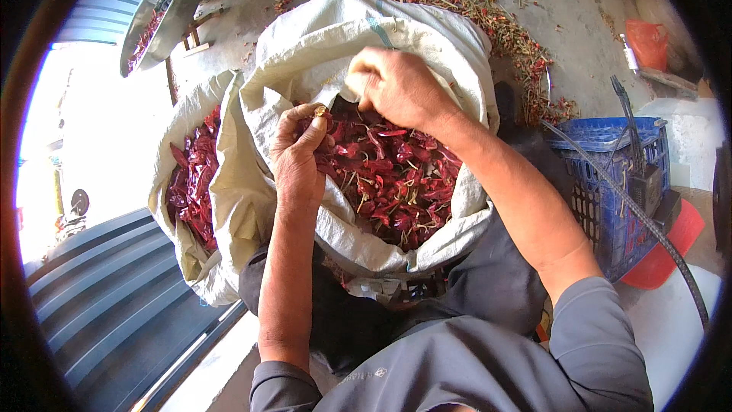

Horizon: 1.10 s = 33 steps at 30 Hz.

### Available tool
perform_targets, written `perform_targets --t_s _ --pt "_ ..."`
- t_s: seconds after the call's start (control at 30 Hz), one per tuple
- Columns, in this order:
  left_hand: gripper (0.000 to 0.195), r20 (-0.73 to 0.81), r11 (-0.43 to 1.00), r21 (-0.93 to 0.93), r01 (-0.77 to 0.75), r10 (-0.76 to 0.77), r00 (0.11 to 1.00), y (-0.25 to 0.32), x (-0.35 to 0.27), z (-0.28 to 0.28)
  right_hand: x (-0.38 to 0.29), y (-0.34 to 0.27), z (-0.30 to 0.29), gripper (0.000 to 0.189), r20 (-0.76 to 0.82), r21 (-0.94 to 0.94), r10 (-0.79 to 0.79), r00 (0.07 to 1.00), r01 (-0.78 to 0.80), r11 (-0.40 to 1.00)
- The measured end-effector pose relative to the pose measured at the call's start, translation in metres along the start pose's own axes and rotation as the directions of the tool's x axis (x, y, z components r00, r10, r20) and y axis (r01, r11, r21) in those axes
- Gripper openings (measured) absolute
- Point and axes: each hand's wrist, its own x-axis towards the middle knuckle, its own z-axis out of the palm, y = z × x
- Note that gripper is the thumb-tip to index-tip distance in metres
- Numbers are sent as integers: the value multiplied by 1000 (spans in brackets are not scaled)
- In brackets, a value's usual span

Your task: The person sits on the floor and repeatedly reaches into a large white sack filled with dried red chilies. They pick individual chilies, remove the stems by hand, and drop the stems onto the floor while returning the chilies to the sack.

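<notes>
A large white woven sack (452, 240) with a rolled rim stands open before me, holding dried red chili peppers (400, 171), many with pale stems. My left hand (300, 151) is over the sack's left side and pinches a dried chili pepper (321, 110) between thumb and finger, its yellowish end facing up. My right hand (392, 83) is over the far part of the opening, fingers curled and blurred; whether it holds anything cannot be told. A smaller woven sack (229, 183) at the left holds glossy red chili peppers (197, 183).
Stems and chili scraps (514, 46) litter the concrete floor beyond the sack. A metal bowl (154, 17) with chili peppers is at the upper left. A blue plastic crate (612, 183), a dark hose (635, 212) and a red object (675, 246) are at the right.
</notes>
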Motion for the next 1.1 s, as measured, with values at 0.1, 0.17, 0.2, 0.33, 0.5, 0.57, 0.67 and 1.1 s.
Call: perform_targets --t_s 0.1,0.17,0.2,0.33,0.5,0.57,0.67,1.1 --pt "14 27 1000 12 -14 13 1000 -3 2 -1 -12 -6 11 26 229 313 91 969 -162 936" --pt "14 50 999 22 -30 29 998 -3 3 -1 -14 -12 14 27 324 385 144 935 -269 883" --pt "14 9 996 81 -23 23 1000 -4 2 -1 -14 -15 14 28 295 314 115 948 -210 926" --pt "16 63 942 322 -91 75 995 3 -4 -1 -18 -18 13 27 266 224 51 963 -113 968" --pt "17 198 785 579 -220 126 972 17 -8 -1 -24 -15 13 26 254 156 -5 967 -36 987" --pt "16 285 716 635 -289 131 950 22 -9 0 -25 -16 12 26 259 131 -17 966 -18 991" --pt "17 416 332 802 -497 286 863 29 -9 3 -24 -17 12 27 299 119 -42 953 7 993" --pt "13 495 197 818 -541 237 836 38 -6 3 -24 -5 27 19 248 -270 -453 856 510 817"
